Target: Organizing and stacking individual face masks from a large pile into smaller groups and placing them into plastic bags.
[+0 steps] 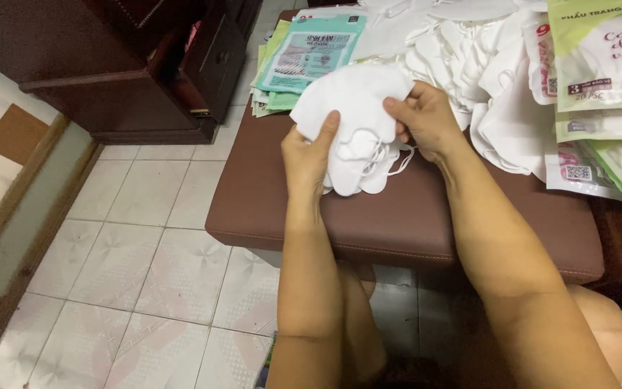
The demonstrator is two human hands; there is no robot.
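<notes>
Sat over a brown padded bench (397, 223), near its front-left corner. Gripped a stack of white face masks (354, 115) between both hands, raised just above the bench top. Left hand (307, 155) closed on the stack's left edge, thumb laid flat across the top mask. Right hand (426, 119) closed on the stack's right edge, thumb pressed onto the cloth, fingers tucked beneath. Ear loops (390, 160) dangled from the lower side of the stack. Heaped along the back edge: loose white masks (469, 50). Spread at the back-left corner: teal and green flat packets (307, 54). Piled at the right edge: pale green printed packets (602, 79). Stood beyond the left end, on a tiled floor (152, 245): a dark wooden cabinet (145, 65).
</notes>
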